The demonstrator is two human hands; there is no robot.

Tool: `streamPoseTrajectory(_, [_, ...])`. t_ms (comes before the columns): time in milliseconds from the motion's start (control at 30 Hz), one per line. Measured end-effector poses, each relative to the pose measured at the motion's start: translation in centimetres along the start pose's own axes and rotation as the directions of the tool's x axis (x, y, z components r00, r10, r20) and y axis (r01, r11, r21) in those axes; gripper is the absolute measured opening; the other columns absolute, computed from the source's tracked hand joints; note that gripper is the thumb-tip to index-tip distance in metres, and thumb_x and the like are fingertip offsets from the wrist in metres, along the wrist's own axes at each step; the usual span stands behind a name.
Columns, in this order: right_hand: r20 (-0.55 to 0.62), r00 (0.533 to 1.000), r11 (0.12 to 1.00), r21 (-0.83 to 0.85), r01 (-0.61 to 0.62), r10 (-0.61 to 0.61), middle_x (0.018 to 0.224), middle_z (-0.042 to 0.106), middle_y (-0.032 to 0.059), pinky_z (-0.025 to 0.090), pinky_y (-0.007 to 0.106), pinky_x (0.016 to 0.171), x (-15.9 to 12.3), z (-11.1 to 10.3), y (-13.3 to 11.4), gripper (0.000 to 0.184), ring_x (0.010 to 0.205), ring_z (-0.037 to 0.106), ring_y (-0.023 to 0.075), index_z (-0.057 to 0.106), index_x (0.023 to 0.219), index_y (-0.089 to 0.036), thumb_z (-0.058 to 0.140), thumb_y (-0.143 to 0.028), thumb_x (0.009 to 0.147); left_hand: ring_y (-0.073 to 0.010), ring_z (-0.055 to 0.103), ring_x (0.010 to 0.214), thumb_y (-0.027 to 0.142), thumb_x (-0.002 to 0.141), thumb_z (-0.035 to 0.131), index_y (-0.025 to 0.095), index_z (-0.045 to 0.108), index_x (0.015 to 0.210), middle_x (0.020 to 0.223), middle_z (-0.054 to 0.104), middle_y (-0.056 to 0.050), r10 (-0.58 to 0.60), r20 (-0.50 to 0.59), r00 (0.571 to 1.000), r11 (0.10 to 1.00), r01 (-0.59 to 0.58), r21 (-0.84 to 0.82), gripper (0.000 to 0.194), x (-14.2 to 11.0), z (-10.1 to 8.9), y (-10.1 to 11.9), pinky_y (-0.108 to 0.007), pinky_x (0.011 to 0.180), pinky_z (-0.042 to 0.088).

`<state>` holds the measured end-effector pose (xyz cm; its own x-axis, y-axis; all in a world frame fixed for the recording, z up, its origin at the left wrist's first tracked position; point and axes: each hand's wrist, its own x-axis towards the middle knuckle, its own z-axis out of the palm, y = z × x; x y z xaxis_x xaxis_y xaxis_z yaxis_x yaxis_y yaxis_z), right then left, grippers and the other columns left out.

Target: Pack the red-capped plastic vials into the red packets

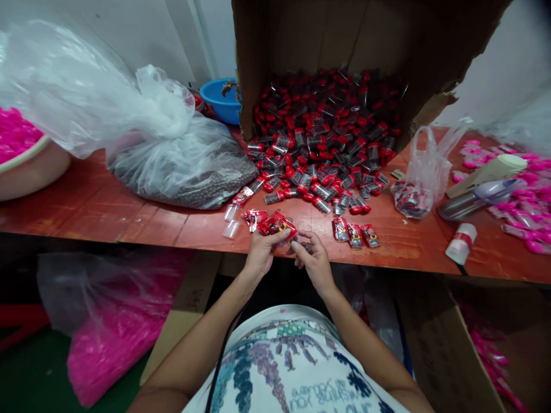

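Note:
My left hand [260,250] pinches a red printed wrapper [284,225] with a black and yellow design, just above the table's front edge. Beside it, my right hand [316,261] curls its fingers round something small and dark; its kind is unclear. More red wrappers [255,219] lie just beyond my left hand, near two small clear plastic pieces [231,229]. To the right of my hands, three red-and-black wrapped pieces [355,236] lie in a row. Behind them spreads a heap of small clear containers with red caps [321,189], dark inside.
The heap spills from a torn cardboard box [247,69] on the red table [413,246]. Left stand a knotted plastic bag of dark pieces [185,166] and a blue basin [221,102]. Right are a small clear bag [415,195], a white roll [461,243] and pink pieces [534,221].

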<state>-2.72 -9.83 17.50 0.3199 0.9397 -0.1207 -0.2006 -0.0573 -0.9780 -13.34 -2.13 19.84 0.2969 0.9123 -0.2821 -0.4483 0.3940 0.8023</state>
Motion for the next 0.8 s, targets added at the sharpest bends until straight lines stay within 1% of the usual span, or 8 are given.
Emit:
streamPoseTrajectory(167, [0.004,1.000,0.999,-0.029,0.028,-0.028,0.071,0.063,-0.0035,0.039,0.016,0.041,0.2,-0.3,-0.2,0.037,0.045,0.048,0.0056,0.053,0.111,-0.023,0.064,-0.036,0.079,-0.0133,0.062,0.064,0.017,0.057,0.081,0.012,0.068,0.080,0.073,0.068,-0.002,0.071,0.103,0.992,0.991,-0.082,0.110,0.026,-0.4,0.0,0.4,-0.023,0.060,0.047])
streamPoseTrajectory(333, [0.070,0.997,0.998,0.044,-0.035,0.032,0.068,0.062,-0.0056,0.034,0.016,0.035,0.3,-0.8,0.0,0.032,0.038,0.046,0.0057,0.045,0.105,-0.024,0.060,-0.041,0.082,-0.0123,0.060,0.063,0.017,0.059,0.080,0.012,0.067,0.078,0.073,0.067,-0.002,0.050,0.194,0.980,0.981,-0.085,0.175,0.023,-0.3,-0.1,0.8,-0.022,0.058,0.046])
streamPoseTrajectory(467, [0.040,0.998,0.993,-0.112,0.046,-0.042,0.070,0.062,-0.0047,0.036,0.017,0.038,0.2,-1.2,0.5,0.029,0.041,0.047,0.0057,0.048,0.102,-0.023,0.061,-0.040,0.082,-0.0139,0.063,0.069,0.014,0.057,0.080,0.016,0.067,0.094,0.078,0.070,-0.001,0.014,0.159,0.987,0.983,-0.043,0.177,0.039,-0.2,-0.3,0.5,-0.023,0.062,0.048])
streamPoseTrajectory(567, [0.035,0.994,0.973,-0.204,0.106,-0.101,0.075,0.062,-0.0036,0.041,0.018,0.044,0.0,-1.5,0.3,0.038,0.046,0.049,0.0064,0.047,0.119,-0.026,0.058,-0.037,0.084,-0.0145,0.064,0.072,0.013,0.057,0.081,0.016,0.068,0.091,0.079,0.070,-0.001,-0.015,0.143,0.990,0.987,-0.008,0.160,0.037,-0.2,-0.3,0.3,-0.025,0.068,0.050])
streamPoseTrajectory(633, [0.089,0.990,0.974,-0.191,0.121,-0.105,0.075,0.062,-0.0032,0.042,0.019,0.045,-0.1,-1.6,0.0,0.044,0.047,0.048,0.0066,0.045,0.128,-0.027,0.056,-0.036,0.086,-0.0142,0.064,0.069,0.013,0.056,0.081,0.015,0.069,0.089,0.078,0.070,-0.001,-0.043,0.159,0.986,0.986,0.017,0.166,0.035,-0.2,-0.3,0.3,-0.024,0.066,0.049])
streamPoseTrajectory(700, [0.117,0.987,0.980,-0.153,0.125,-0.108,0.075,0.062,-0.0026,0.043,0.019,0.046,0.0,-1.6,-0.3,0.043,0.049,0.049,0.0068,0.048,0.128,-0.027,0.054,-0.036,0.087,-0.0140,0.063,0.067,0.013,0.056,0.081,0.014,0.069,0.087,0.077,0.070,-0.002,-0.046,0.168,0.985,0.987,0.018,0.161,0.033,-0.1,-0.2,0.3,-0.024,0.064,0.049])
streamPoseTrajectory(733, [0.112,0.988,0.984,-0.130,0.123,-0.109,0.074,0.062,-0.0024,0.043,0.019,0.046,0.0,-1.7,-0.4,0.041,0.050,0.050,0.0069,0.050,0.127,-0.027,0.054,-0.036,0.087,-0.0140,0.063,0.068,0.014,0.056,0.081,0.014,0.069,0.085,0.077,0.070,-0.002,-0.023,0.151,0.988,0.991,0.002,0.137,0.031,0.0,-0.2,0.4,-0.024,0.065,0.049])
streamPoseTrajectory(800, [0.077,0.992,0.990,-0.087,0.108,-0.102,0.073,0.063,-0.0024,0.044,0.019,0.047,0.0,-1.6,-0.5,0.040,0.050,0.051,0.0070,0.053,0.124,-0.026,0.055,-0.036,0.086,-0.0137,0.064,0.069,0.018,0.059,0.080,0.015,0.069,0.082,0.077,0.070,-0.001,0.057,0.056,0.997,0.997,-0.060,0.056,0.026,0.2,0.0,0.5,-0.025,0.069,0.050])
